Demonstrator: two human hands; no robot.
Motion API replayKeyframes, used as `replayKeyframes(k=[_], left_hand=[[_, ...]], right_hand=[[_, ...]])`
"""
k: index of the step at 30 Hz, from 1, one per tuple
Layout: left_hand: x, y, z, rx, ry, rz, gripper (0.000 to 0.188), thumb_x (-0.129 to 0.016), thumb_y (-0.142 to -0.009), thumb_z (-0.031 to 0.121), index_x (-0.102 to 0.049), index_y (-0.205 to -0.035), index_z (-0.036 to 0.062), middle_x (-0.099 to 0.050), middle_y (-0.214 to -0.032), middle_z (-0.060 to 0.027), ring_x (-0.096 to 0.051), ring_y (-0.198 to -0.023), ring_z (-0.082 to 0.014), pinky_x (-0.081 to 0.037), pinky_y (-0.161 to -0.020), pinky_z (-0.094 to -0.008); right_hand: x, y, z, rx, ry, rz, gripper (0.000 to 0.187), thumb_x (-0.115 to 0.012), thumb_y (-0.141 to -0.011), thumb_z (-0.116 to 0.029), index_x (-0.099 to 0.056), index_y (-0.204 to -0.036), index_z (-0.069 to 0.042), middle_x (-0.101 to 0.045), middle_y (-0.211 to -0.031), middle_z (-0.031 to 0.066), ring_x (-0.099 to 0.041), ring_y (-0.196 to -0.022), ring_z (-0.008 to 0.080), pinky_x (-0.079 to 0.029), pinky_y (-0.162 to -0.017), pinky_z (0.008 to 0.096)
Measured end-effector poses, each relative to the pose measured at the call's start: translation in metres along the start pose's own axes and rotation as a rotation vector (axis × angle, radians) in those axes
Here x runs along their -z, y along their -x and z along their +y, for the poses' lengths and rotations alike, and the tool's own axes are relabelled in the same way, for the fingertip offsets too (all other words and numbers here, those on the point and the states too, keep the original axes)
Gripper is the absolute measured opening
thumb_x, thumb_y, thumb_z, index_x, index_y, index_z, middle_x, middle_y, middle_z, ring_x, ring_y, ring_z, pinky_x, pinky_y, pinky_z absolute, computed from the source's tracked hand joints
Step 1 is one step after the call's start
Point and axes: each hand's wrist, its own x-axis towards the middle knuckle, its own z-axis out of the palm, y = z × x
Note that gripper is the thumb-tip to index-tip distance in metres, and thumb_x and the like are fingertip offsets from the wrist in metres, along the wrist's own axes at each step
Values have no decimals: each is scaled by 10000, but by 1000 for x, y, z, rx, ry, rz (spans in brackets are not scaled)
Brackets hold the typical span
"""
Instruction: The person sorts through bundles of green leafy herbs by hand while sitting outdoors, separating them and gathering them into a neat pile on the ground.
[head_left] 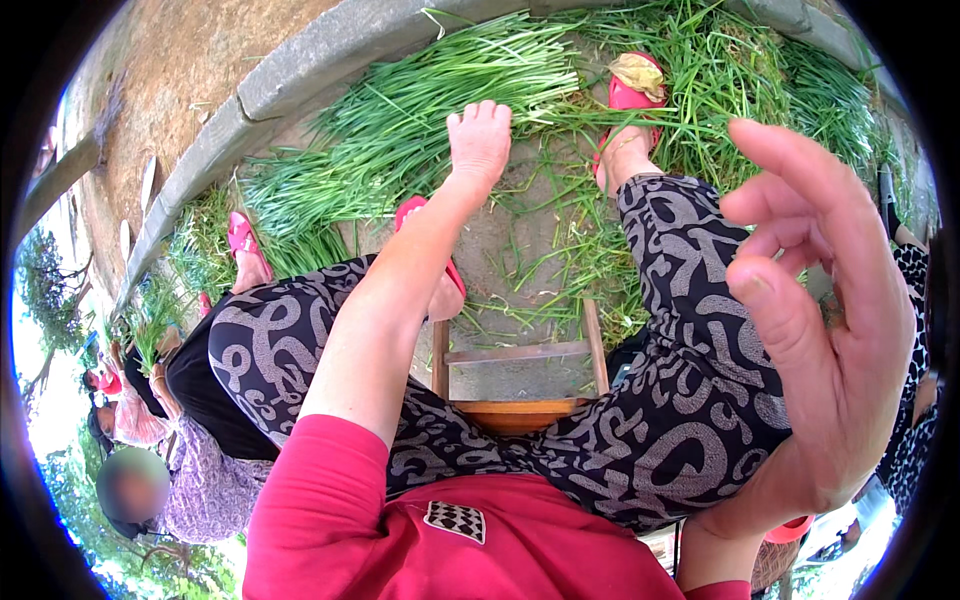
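Long, flat green leaves that look like chives (465,75) lie in a thick pile on the ground in front of me, their pale cut ends toward the right. My left hand (482,145) reaches out over the near edge of this pile. Its fingers curl downward, closed, and their tips are hidden, so whether they hold any leaves does not show. Raised close to the camera on the right, my right hand (840,300) is open. Its fingers bend loosely, the thumb stands apart, and nothing is in it.
Loose, tangled leaves (715,85) surround my right foot in a red shoe (636,95). A curved concrete kerb (300,65) runs behind the piles. Below me is a wooden stool (520,412). People sit close on both sides; one at left wears a patterned purple top (215,485).
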Motion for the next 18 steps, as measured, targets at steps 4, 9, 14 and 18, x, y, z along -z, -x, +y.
replayKeyframes(k=[4, 9, 14, 18], left_hand=[[1, -9, 11, -90, 52, 113, 213, -615, -729, 147, -560, -932, 118, -525, -1038, -63, -503, -980, -250, -389, -781, -400], [-9, -17, 6, 27, 12, 65, 395, -640, -715, 113, -497, -1083, 98, -500, -1122, -100, -496, -1037, -270, -402, -827, -409], [-7, -21, 8, 137, 29, -82, 583, -743, -662, 186, -452, -1161, 108, -478, -1157, -95, -503, -1040, -262, -402, -817, -421], [3, -21, 13, 69, -1, -172, 479, -703, -675, 140, -483, -1099, 94, -480, -1137, -99, -500, -1024, -262, -388, -818, -431]], right_hand=[[0, 1, 0, -4, -27, -17, 464, -619, -815, -258, -552, -1201, -9, -591, -921, 68, -496, -739, 90, -388, -671, 217], [-1, 2, -2, -9, 21, 19, 487, -608, -803, -291, -559, -1192, -3, -597, -913, 77, -503, -734, 95, -390, -665, 223], [-2, 5, 1, 4, 43, 69, 493, -598, -794, -293, -563, -1182, 9, -599, -901, 85, -509, -737, 108, -391, -666, 227], [0, 5, 1, -45, -2, 51, 499, -601, -797, -285, -552, -1190, 19, -597, -906, 89, -506, -745, 112, -392, -672, 228]])
